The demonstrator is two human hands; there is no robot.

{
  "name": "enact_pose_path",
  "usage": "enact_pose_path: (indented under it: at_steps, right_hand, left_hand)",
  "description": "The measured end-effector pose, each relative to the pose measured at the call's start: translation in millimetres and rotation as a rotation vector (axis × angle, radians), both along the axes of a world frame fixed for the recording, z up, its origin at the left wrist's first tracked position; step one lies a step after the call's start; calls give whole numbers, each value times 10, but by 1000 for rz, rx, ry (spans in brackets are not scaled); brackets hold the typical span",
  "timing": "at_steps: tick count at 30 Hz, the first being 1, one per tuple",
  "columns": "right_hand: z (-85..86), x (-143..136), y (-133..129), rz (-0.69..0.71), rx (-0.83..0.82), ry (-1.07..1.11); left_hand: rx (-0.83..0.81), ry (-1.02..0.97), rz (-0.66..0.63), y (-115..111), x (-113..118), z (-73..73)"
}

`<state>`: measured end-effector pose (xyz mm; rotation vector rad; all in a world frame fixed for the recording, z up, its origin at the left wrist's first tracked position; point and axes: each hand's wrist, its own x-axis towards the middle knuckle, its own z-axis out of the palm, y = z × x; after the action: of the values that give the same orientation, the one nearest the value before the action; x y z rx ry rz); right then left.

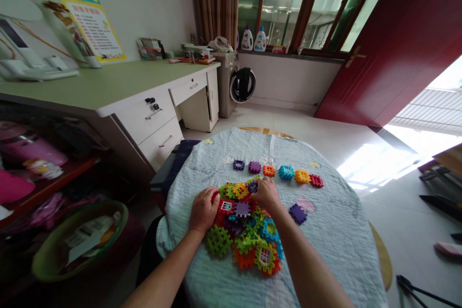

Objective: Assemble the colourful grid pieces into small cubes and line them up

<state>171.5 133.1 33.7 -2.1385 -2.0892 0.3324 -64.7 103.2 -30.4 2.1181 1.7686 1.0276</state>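
Observation:
A heap of colourful plastic interlocking building blocks lies on the cloth-covered round table [325,240]. My left hand [205,209] is at the heap's left edge, its fingers curled on a red block [215,197]. At the far side of the heap, my right hand [266,192] has its fingers closed on a dark purple block [252,186]. Between the hands lie a yellow block [240,190], a red block with a white window [226,206] and a light purple block [242,209]. Nearer me are a green lattice block [219,240] and a yellow-green window block [266,256].
Beyond the heap runs a row of several blocks, among them a blue one [286,172] and a red one [316,180]. A single purple block [298,213] lies right of my right forearm. A desk [144,82] stands left, a basket [119,231] below it.

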Motion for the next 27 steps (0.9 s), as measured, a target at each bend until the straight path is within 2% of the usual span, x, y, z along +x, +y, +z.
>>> enact_pose_path:
  at_steps: [3, 6, 10, 13, 18, 23, 27]
  right_hand:
    - [-28, 172, -11, -63, 130, 150]
    - [-75, 562, -120, -192, 252, 295]
    - [-183, 1142, -432, -311, 297, 347]
    - [-282, 1389, -678, -338, 300, 326]
    - [-456, 1427, -873, -304, 257, 236]
    - [-611, 1345, -889, -222, 234, 181]
    - [-660, 1346, -902, -200, 233, 161]
  left_hand:
    - [-5, 4, -8, 1, -7, -16]
    - [-3, 5, -7, 1, -5, -17]
    - [3, 0, -1, 0, 5, -3]
    - [5, 1, -5, 4, 2, -5]
    - [8, 3, -11, 13, -13, -25]
    - [11, 6, -6, 11, -11, -25]
    - [17, 6, -7, 11, -10, -15]
